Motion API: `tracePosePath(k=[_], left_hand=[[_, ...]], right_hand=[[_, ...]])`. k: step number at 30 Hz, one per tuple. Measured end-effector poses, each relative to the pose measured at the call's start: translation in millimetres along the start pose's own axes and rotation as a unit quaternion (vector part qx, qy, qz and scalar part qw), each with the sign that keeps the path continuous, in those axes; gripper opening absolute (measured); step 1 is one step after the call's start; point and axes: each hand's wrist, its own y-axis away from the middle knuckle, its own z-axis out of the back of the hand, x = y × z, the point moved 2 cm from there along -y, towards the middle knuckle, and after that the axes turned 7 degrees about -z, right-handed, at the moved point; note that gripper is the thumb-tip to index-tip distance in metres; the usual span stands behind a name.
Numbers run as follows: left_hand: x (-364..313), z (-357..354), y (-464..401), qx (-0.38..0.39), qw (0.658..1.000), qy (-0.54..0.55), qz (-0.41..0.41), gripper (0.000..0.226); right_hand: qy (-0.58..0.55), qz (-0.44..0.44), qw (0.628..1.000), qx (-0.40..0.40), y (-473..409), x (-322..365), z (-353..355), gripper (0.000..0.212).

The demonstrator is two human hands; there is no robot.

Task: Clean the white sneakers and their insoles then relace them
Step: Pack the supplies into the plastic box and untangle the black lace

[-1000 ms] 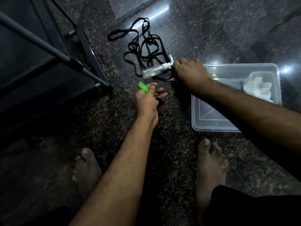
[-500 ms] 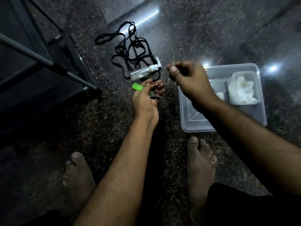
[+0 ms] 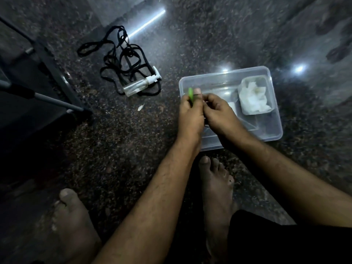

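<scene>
No sneaker or insole is in view. My left hand (image 3: pixel 190 113) is closed on a small green-handled tool (image 3: pixel 190 93), whose green tip sticks up past my thumb. My right hand (image 3: pixel 221 113) presses against the left with its fingers pinched; the thin metal tool it picked up is hidden inside the grip. Both hands hover over the near left part of a clear plastic tub (image 3: pixel 224 74). Black shoelaces (image 3: pixel 122 60) lie tangled on the floor at the back left, with a clear pump bottle (image 3: pixel 140 84) lying on its side across them.
Inside the tub, a small clear container holds crumpled white tissue (image 3: pixel 254 96). A white scrap (image 3: pixel 141 107) lies on the dark speckled floor. A dark stand (image 3: pixel 57 73) with a grey pole (image 3: pixel 51 101) fills the left side. My bare feet (image 3: pixel 217 183) (image 3: pixel 72 221) rest in front.
My right hand lifted a thin metal tool from beside the bottle. Both hands then moved right and came together over the tub, the left still holding the green tool.
</scene>
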Motion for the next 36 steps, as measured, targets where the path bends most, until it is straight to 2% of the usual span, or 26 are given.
tracePosePath(k=[3, 8, 13, 16, 19, 22, 26, 28, 30, 32, 34, 36], left_hand=[[3.8, -14.9, 8.5, 0.033, 0.999, -0.037, 0.007, 0.038], [14.6, -22.0, 15.4, -0.006, 0.993, 0.079, 0.09, 0.026], [18.3, -19.8, 12.6, 0.001, 0.977, 0.162, 0.139, 0.023], [20.4, -17.4, 18.7, 0.009, 0.988, 0.109, 0.108, 0.027], [23.4, -19.2, 24.2, 0.031, 0.999, -0.004, 0.044, 0.031], [27.1, -23.3, 30.1, 0.042, 0.985, -0.165, -0.035, 0.035], [24.4, -22.3, 36.9, 0.036, 0.968, -0.237, -0.079, 0.052], [21.8, -17.6, 32.5, 0.043, 0.97, -0.222, -0.09, 0.06], [16.5, -10.6, 24.7, 0.035, 0.984, -0.163, -0.062, 0.063], [9.4, -1.9, 19.2, 0.027, 0.993, -0.112, -0.034, 0.049], [4.3, 7.7, 13.6, 0.023, 0.993, -0.107, -0.044, 0.035], [4.8, 12.0, 11.4, 0.031, 0.992, -0.112, -0.056, 0.027]], right_hand=[[-0.042, -0.014, 0.999, -0.025, 0.9, -11.9, 18.4, 0.02], [-0.107, -0.085, 0.985, -0.102, -0.6, -19.9, 37.4, 0.018], [-0.216, -0.156, 0.96, -0.086, -1.5, -20.3, 37.8, 0.022], [-0.296, -0.187, 0.934, -0.073, -4.8, -21.2, 35.3, 0.026], [-0.331, -0.196, 0.923, -0.019, -2.7, -21.3, 30.3, 0.034], [-0.316, -0.196, 0.928, 0.015, 1.7, -19.2, 23.0, 0.033], [-0.259, -0.186, 0.948, 0.013, -1.0, -19.8, 18.7, 0.022], [-0.228, -0.174, 0.957, 0.03, -1.0, -17.9, 18.8, 0.015], [-0.205, -0.18, 0.961, 0.048, -1.1, -15.9, 21.6, 0.012], [-0.184, -0.186, 0.962, 0.077, -0.4, -13.6, 28.5, 0.008], [-0.125, -0.175, 0.973, 0.088, 2.0, -12.3, 41.2, 0.003], [-0.038, -0.151, 0.984, 0.083, 5.4, -10.9, 58.4, 0.01]])
